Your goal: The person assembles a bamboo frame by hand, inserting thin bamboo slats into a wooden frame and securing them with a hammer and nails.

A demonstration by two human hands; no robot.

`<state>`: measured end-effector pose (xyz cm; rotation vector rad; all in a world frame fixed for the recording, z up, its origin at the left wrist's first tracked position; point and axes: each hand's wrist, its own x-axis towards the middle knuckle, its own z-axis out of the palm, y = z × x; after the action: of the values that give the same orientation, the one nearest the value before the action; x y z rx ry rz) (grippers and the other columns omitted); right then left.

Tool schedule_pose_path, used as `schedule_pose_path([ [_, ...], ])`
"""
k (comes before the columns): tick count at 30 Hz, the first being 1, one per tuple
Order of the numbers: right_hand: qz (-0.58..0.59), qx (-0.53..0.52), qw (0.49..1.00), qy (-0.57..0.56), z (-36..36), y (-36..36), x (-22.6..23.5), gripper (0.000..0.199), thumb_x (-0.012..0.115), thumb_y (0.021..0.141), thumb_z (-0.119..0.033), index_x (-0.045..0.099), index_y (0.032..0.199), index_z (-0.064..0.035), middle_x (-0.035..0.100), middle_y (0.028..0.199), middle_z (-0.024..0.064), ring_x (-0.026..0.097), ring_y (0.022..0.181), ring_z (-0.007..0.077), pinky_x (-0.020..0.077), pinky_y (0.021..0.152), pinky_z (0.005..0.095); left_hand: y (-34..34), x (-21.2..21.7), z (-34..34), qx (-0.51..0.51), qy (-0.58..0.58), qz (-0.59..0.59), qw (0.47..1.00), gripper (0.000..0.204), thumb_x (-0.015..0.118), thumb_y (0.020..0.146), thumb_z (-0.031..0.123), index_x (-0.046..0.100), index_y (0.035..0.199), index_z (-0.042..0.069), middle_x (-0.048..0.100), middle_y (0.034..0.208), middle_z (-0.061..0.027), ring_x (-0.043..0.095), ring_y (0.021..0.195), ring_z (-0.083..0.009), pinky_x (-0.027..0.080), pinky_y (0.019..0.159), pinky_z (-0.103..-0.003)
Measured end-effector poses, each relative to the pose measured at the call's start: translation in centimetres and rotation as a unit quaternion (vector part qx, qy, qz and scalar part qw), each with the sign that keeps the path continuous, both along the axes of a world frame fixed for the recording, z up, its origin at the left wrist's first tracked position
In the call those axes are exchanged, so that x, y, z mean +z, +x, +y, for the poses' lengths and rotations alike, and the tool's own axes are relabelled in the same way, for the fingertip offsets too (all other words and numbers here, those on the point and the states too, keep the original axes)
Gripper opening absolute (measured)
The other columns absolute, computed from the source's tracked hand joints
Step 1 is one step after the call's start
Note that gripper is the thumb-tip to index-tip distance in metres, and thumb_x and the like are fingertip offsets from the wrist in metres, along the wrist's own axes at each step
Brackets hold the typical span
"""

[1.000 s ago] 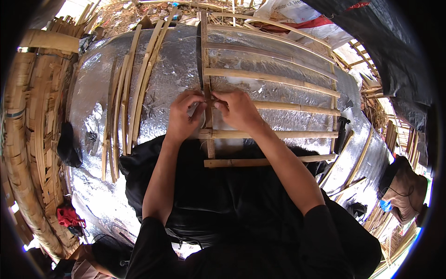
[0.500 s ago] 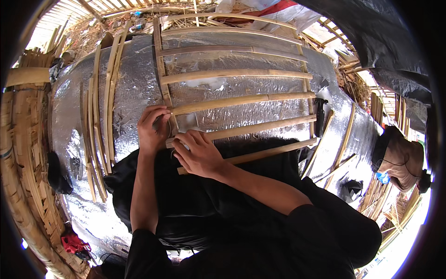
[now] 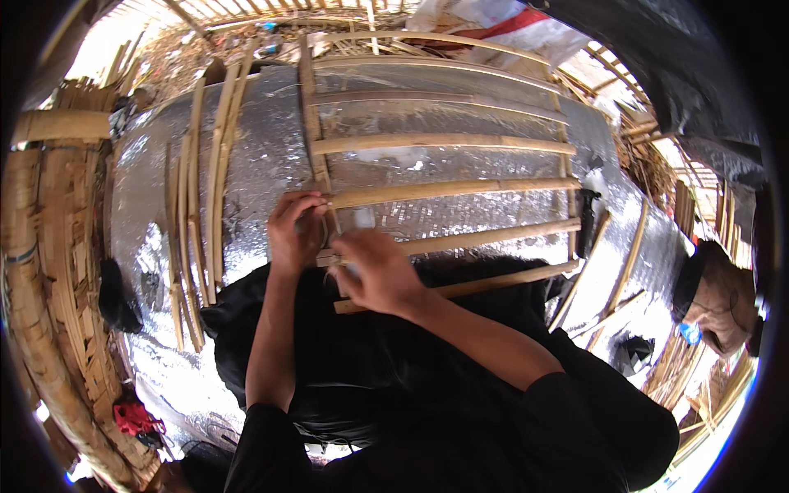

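one curled left hand, one blurred right hand at bamboo frame; grips unclear

The slats look like smooth, matt bamboo, the sheet crinkled, glossy metallic foil, the tarp slick dark plastic, and the clothing soft, matt black cloth.
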<state>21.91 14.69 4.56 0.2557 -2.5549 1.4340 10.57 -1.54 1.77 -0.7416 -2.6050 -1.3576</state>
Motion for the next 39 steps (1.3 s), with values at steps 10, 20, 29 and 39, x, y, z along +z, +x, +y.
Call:
schedule_pose_path([
  [10,-0.006,0.005,1.0,0.028,1.6,-7.6,-1.0,0.013,0.07,0.093,-0.01,0.069,0.104,-0.0046,0.068,0.087,0.0129,0.07,0.077,0.027,0.0559,0.068,0.0389,-0.1,0.0,-0.3,0.001,0.031,-0.015,0.999,0.017,0.077,0.08,-0.003,0.072,0.094,0.005,0.073,0.097,-0.0107,0.072,0.088,-0.0291,0.059,0.076,-0.037],
  [20,-0.053,-0.017,0.998,-0.032,2.5,-8.3,0.0,0.007,0.065,0.093,-0.003,0.063,0.099,-0.0024,0.066,0.088,0.0159,0.065,0.079,0.0362,0.0525,0.07,0.0446,-0.6,-0.3,-0.9,0.001,0.012,0.028,1.0,0.026,0.081,0.079,0.006,0.072,0.103,0.007,0.075,0.101,-0.0112,0.073,0.093,-0.0315,0.058,0.081,-0.04],
  [29,0.016,-0.008,0.998,0.063,1.2,-8.4,-0.3,0.007,0.064,0.091,-0.002,0.063,0.098,-0.0038,0.066,0.087,0.0141,0.066,0.082,0.0362,0.0538,0.073,0.0457,-0.7,0.1,-1.5,0.002,-0.011,0.034,0.999,0.027,0.082,0.077,0.007,0.072,0.103,0.008,0.076,0.102,-0.01,0.073,0.095,-0.0316,0.058,0.084,-0.04],
  [39,0.019,-0.016,0.993,0.113,0.9,-8.5,-0.7,0.009,0.065,0.089,-0.002,0.064,0.097,-0.0053,0.068,0.088,0.0114,0.068,0.082,0.0326,0.0562,0.071,0.0422,-0.7,1.6,-1.7,-0.025,0.032,-0.036,0.999,0.039,0.085,0.072,0.007,0.071,0.108,0.006,0.074,0.106,-0.0107,0.069,0.103,-0.0323,0.056,0.088,-0.042],
])
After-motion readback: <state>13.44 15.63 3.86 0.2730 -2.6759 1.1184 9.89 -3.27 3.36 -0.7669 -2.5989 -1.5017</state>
